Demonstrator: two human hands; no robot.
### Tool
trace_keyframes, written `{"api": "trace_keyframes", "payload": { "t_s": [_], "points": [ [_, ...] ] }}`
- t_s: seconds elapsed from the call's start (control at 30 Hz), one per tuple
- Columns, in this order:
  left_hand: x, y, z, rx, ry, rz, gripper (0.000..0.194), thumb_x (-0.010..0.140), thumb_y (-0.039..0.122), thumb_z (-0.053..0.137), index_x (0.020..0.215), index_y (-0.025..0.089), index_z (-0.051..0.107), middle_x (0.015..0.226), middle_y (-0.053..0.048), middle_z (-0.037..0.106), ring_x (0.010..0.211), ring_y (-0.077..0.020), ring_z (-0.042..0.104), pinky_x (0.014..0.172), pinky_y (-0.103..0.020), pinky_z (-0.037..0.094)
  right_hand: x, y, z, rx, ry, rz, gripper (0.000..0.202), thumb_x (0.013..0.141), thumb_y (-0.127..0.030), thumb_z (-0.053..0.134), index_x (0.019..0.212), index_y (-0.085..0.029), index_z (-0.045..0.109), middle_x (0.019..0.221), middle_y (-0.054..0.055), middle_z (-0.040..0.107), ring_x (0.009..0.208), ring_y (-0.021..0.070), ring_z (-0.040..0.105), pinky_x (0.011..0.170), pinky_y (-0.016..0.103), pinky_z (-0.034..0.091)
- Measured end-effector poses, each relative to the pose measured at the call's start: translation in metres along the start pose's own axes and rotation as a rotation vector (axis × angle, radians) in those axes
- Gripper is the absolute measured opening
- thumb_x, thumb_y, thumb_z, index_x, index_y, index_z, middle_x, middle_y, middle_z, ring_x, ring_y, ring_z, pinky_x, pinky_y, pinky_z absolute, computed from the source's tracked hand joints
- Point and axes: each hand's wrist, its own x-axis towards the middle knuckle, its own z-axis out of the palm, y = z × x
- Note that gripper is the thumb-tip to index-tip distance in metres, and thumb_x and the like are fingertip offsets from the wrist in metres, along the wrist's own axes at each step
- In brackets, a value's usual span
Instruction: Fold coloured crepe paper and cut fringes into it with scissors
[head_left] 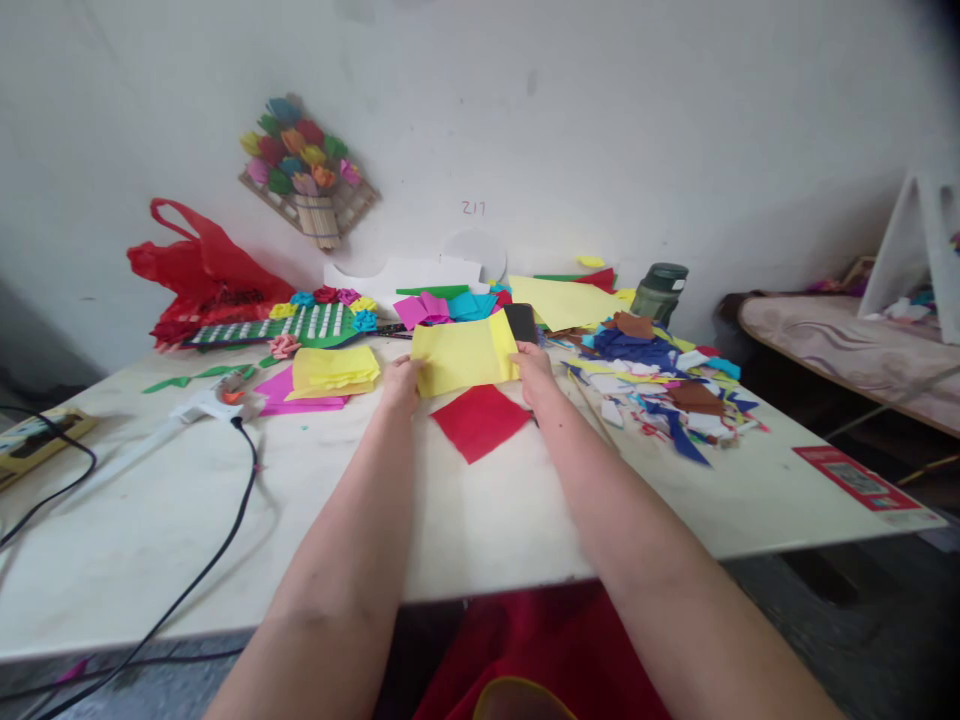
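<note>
currently i have both hands out over the white table (330, 540), holding a yellow sheet (461, 355) between them. the fingers of my left hand (405, 380) pinch its left edge, and the fingers of my right hand (531, 368) pinch its right edge, where a band of the yellow runs deeper in colour. the sheet is raised and tilted toward me, and just below it on my view a red square (480, 422) lies with one corner pointing my way. a dark phone (520, 322) shows behind the sheet's right end, close to my right hand. to the left of my left hand i see a stack of yellow paper (336, 371) lying partly over pink paper (281, 392), and nearer the left side a white glue gun (214, 402) with a black cord (241, 510) trailing toward me. behind those, small paper flowers (326, 296) sit along a green and white board (281, 326), with a red plastic bag (202, 265) beside it. beyond the held sheet lie pink and blue pieces, and a larger pale yellow sheet (566, 302) rests behind to the right. on my right there is a heap of coloured scraps (675, 385), with a dark green bottle (660, 292) standing at its back. a bouquet of paper tulips (304, 160) hangs on the wall (600, 130).
</note>
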Motion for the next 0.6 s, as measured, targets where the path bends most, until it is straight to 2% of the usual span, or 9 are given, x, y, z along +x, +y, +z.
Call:
{"api": "trace_keyframes", "payload": {
  "t_s": [0.1,0.2,0.37,0.47,0.53,0.6],
  "points": [
    [0.006,-0.003,-0.003,0.112,0.113,0.048,0.016,0.051,0.013,0.052,0.067,0.015,0.054,0.055,0.001,0.054,0.049,-0.0121,0.053,0.049,-0.023,0.043,-0.001,-0.001,0.000,-0.061,-0.013,-0.003,0.025,0.054,-0.015,0.044,0.075,-0.017,0.057,0.067,-0.001,0.062,0.062,0.0155,0.057,0.059,0.029,0.048],
    [0.008,-0.004,-0.001,0.232,0.159,0.137,0.013,0.055,0.016,0.049,0.066,0.016,0.053,0.052,0.003,0.049,0.048,-0.0100,0.048,0.046,-0.020,0.038,-0.001,-0.001,0.001,-0.078,-0.027,-0.025,0.022,0.054,-0.016,0.041,0.072,-0.018,0.054,0.063,-0.002,0.059,0.060,0.0146,0.056,0.056,0.027,0.046],
    [0.001,-0.001,0.011,0.308,0.166,0.211,0.005,0.059,0.018,0.045,0.060,0.017,0.050,0.046,0.003,0.039,0.041,-0.0086,0.037,0.040,-0.019,0.029,-0.005,-0.008,0.004,0.046,-0.149,-0.028,0.017,0.061,-0.025,0.047,0.076,-0.019,0.050,0.066,-0.002,0.059,0.062,0.0152,0.057,0.058,0.029,0.048],
    [-0.004,0.001,0.015,0.349,0.141,0.248,0.004,0.060,0.021,0.046,0.058,0.018,0.048,0.046,0.003,0.039,0.039,-0.0092,0.036,0.037,-0.020,0.027,-0.010,-0.012,0.006,0.068,-0.219,-0.023,0.034,0.059,-0.033,0.061,0.088,-0.019,0.049,0.078,0.000,0.063,0.070,0.0172,0.060,0.065,0.033,0.050],
    [-0.006,0.002,0.016,0.360,0.112,0.246,0.005,0.061,0.023,0.047,0.059,0.018,0.048,0.047,0.002,0.042,0.040,-0.0108,0.039,0.037,-0.021,0.028,-0.011,-0.011,0.006,0.029,-0.210,-0.035,0.044,0.054,-0.031,0.069,0.091,-0.019,0.049,0.082,0.001,0.063,0.073,0.0173,0.060,0.068,0.034,0.050],
    [-0.006,0.003,0.015,0.359,0.091,0.227,0.006,0.061,0.024,0.048,0.059,0.018,0.049,0.048,0.002,0.044,0.042,-0.0117,0.043,0.038,-0.021,0.030,-0.009,-0.007,0.006,-0.033,-0.171,-0.064,0.044,0.051,-0.030,0.071,0.089,-0.019,0.050,0.082,0.001,0.063,0.074,0.0168,0.060,0.069,0.033,0.050]
  ]
}}
